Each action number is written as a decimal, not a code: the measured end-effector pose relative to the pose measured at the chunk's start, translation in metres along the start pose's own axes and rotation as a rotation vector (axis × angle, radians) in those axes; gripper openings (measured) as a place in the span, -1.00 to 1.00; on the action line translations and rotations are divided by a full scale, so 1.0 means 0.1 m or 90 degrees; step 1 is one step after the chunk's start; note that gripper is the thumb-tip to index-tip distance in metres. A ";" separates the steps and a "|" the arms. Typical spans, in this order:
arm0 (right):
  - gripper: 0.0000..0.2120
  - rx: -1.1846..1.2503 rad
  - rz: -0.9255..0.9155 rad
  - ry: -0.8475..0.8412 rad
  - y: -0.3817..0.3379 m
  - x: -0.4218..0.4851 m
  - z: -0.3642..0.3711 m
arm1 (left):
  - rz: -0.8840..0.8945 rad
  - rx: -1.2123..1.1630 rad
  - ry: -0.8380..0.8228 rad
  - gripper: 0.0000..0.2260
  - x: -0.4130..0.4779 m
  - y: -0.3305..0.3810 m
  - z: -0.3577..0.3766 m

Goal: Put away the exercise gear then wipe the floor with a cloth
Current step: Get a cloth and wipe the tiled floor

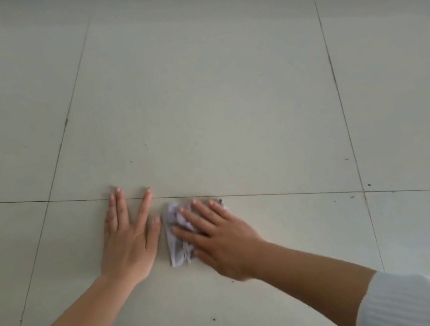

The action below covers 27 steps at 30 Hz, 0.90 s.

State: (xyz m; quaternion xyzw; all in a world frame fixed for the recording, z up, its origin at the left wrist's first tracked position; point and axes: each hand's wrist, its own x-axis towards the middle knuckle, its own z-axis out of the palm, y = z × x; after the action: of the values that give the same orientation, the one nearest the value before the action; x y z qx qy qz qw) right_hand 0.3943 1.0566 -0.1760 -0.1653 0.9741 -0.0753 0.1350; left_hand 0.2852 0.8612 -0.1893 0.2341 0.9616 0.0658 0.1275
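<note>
- On the tiled floor (225, 90), toward six o'clock in view, our right hand (220, 238) presses the crumpled cloth (176, 239) with straight fingers (202, 213)
- At the cloth's nine o'clock, just beside it, our left hand (129, 241) lies flat, holding nothing

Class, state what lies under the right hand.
A crumpled pale cloth lies under the right hand, on the tiled floor. The hand covers the cloth's right part, so its full extent is hidden.

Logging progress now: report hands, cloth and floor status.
Left hand flat on the floor, holding nothing. Right hand pressing crumpled cloth down. Dark specks scattered nearby; no gear in view.
</note>
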 end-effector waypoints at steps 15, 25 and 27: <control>-0.49 0.159 0.718 0.116 1.44 -1.03 -0.13 | -0.041 -0.045 0.001 -0.41 -0.01 0.14 -0.02; -0.51 0.034 0.155 0.058 0.13 -0.59 0.15 | -0.055 -0.021 0.119 -0.50 0.14 0.17 -0.10; -0.51 0.001 0.030 0.020 0.25 -0.55 0.13 | -0.076 -0.017 0.141 -0.49 0.22 0.11 -0.10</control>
State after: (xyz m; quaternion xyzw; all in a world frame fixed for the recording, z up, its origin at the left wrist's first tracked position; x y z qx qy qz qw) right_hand 0.4403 1.0978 -0.1800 -0.1412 0.9795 -0.0758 0.1218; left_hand 0.2683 0.8807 -0.1826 0.1659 0.9810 0.0965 0.0276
